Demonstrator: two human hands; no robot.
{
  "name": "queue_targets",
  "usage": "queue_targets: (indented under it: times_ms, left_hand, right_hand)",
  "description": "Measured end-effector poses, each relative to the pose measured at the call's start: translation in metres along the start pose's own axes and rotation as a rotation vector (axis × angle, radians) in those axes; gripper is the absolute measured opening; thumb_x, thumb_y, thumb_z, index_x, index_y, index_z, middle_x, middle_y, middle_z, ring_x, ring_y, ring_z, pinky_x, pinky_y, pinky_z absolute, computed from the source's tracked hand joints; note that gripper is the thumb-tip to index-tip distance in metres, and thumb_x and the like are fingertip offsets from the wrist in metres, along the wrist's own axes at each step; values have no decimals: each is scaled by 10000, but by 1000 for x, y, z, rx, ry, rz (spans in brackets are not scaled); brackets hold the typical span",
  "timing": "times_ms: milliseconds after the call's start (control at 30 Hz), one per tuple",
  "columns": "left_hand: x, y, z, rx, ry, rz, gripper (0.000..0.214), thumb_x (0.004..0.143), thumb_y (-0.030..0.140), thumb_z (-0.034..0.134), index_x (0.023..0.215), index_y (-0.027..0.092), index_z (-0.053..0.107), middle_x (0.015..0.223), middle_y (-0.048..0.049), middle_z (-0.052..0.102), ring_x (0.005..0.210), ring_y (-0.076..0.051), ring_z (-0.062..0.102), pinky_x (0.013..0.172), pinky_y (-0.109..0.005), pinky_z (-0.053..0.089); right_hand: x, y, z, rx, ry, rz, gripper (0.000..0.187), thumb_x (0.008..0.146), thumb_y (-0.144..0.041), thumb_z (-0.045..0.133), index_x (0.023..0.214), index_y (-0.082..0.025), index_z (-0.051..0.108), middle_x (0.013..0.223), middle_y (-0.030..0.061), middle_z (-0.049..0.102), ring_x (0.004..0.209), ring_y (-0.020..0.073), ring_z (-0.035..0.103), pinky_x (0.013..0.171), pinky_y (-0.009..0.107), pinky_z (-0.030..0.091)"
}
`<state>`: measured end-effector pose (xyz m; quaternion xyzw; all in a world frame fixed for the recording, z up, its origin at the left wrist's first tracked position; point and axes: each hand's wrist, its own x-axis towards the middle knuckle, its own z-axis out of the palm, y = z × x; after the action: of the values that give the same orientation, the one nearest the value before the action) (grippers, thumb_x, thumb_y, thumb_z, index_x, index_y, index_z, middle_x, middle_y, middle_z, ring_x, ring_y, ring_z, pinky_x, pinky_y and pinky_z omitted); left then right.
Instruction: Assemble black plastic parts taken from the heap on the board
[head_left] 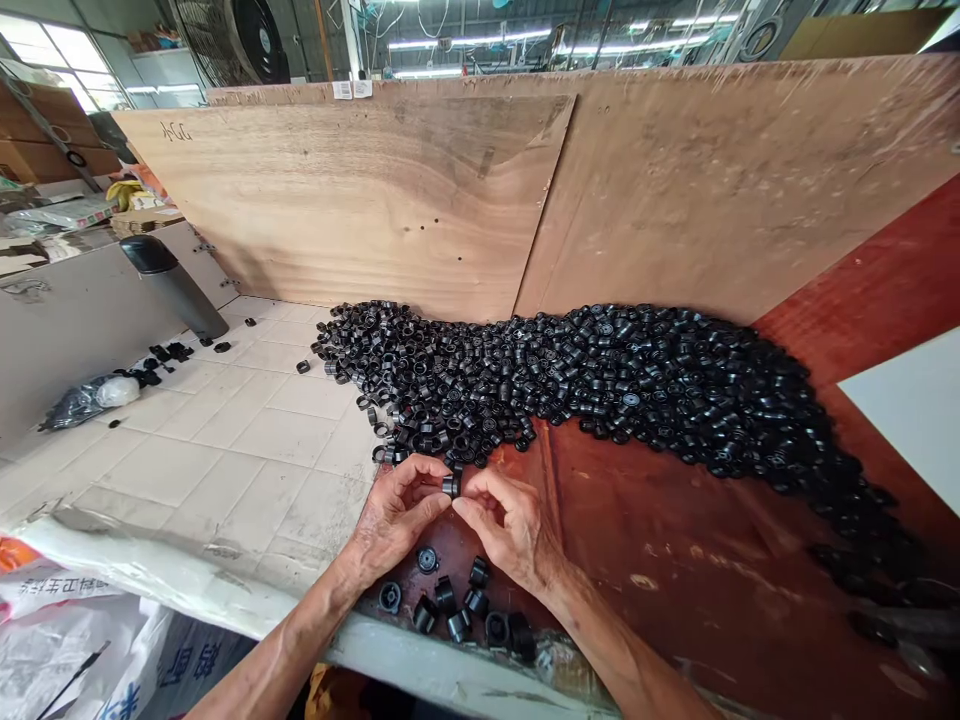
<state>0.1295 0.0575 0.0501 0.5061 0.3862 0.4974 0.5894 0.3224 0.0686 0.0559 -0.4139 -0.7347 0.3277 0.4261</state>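
Observation:
Between my two hands, just above the table, is a small black round plastic part (451, 485). My left hand (397, 508) pinches it from the left with thumb and forefinger. On its other side, the fingertips of my right hand (514, 525) close on the same part. Below my hands, near the table's front edge, lie several loose black caps (459, 626), some on their sides and some showing ribbed faces. A long heap of black rings and caps (600, 370) stretches behind my hands and off to the right.
A plywood board (360, 200) stands behind the heap. The tabletop is pale tile-patterned (277, 440) on the left and dark red (645, 560) on the right. At the left are a dark bottle (176, 290) and a plastic bag of black parts (79, 402). A padded edge (172, 580) runs along the front.

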Motion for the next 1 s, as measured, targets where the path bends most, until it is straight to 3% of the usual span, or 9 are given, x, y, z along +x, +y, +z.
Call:
queue_targets:
  times_ms: [100, 200, 400, 500, 667, 800, 900, 1000]
  left_hand:
    - [-1, 1, 1, 5, -34, -13, 201, 928, 287, 756, 1073, 201, 646, 956, -18, 733, 855, -148, 705, 766, -246, 545]
    - [-1, -3, 0, 67, -42, 3, 202, 945, 300, 735, 1093, 206, 635, 983, -30, 745, 884, -171, 731, 798, -277, 573]
    - [-3, -13, -6, 419, -34, 154, 141, 984, 251, 662, 1121, 222, 649, 1099, -44, 712, 995, -189, 706, 902, -313, 569]
    - [-5, -10, -8, 567, -86, 216, 165, 989, 216, 622, 1150, 224, 655, 1128, -56, 693, 1064, -203, 674, 958, -334, 550]
    - [-2, 2, -6, 696, -228, 154, 290, 882, 110, 598, 1136, 209, 697, 1095, -50, 698, 964, -198, 658, 875, -328, 546]
    - [-4, 9, -2, 712, -281, 130, 172, 929, 185, 577, 957, 197, 746, 1089, -71, 727, 1074, -241, 663, 994, -387, 520]
    - [-17, 10, -4, 699, -287, 108, 233, 999, 236, 527, 1073, 214, 747, 1229, -88, 727, 1234, -263, 625, 1115, -435, 466]
    - [-36, 9, -5, 696, -270, 82, 297, 1008, 258, 551, 1265, 231, 697, 1348, -94, 678, 1355, -269, 557, 1190, -447, 412]
  right_hand:
    - [0, -2, 0, 49, 0, 7, 91, 934, -283, 599, 936, -211, 654, 794, 16, 688, 685, 160, 635, 641, 246, 497]
    - [0, -2, 1, 63, -25, 108, 110, 940, -301, 585, 907, -214, 643, 756, 10, 682, 666, 161, 638, 623, 248, 490]
    - [-2, 7, 6, 240, -115, 410, 179, 880, -379, 603, 898, -202, 629, 618, -44, 579, 499, 127, 522, 495, 235, 389]
    - [-2, 9, 7, 295, -153, 525, 198, 850, -394, 624, 851, -196, 625, 514, -79, 485, 450, 113, 430, 464, 232, 311]
    - [5, 5, -6, 52, -186, 412, 301, 930, -431, 597, 788, -172, 657, 723, -5, 637, 654, 141, 565, 599, 250, 404]
    - [-3, 1, -31, -119, -272, 278, 419, 1054, -445, 450, 772, -210, 651, 702, -15, 617, 667, 165, 588, 648, 289, 443]
    - [-34, -6, -49, -212, -342, 228, 281, 930, -492, 711, 1040, -234, 715, 965, 33, 673, 886, 215, 661, 799, 322, 494]
    - [-72, -17, -54, -400, -418, 284, 809, 754, -545, 879, 1435, -237, 572, 1192, 109, 628, 1000, 289, 681, 796, 344, 517]
